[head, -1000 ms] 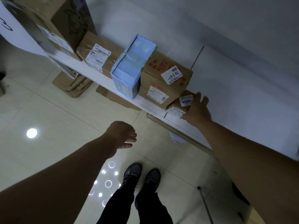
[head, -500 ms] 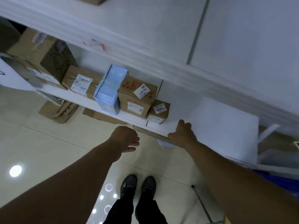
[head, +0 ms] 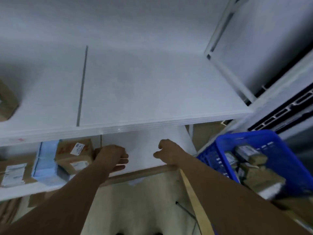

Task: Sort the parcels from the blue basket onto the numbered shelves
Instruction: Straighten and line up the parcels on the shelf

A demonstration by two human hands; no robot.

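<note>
Two hands hang empty, fingers loosely curled: the left hand and right hand, both before the lower shelf. It carries three parcels: a left carton, a light-blue box and a brown carton. The blue basket, at right, holds several brown parcels, too blurred to count.

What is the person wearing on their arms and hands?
Nothing at all! The left hand and right hand have no gloves, and I see no watch, ring or bracelet. No sleeves show either, though the picture is blurry.

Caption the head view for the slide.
Empty left hand and right hand before the lower shelf; parcels lie in the blue basket alongside.
</note>
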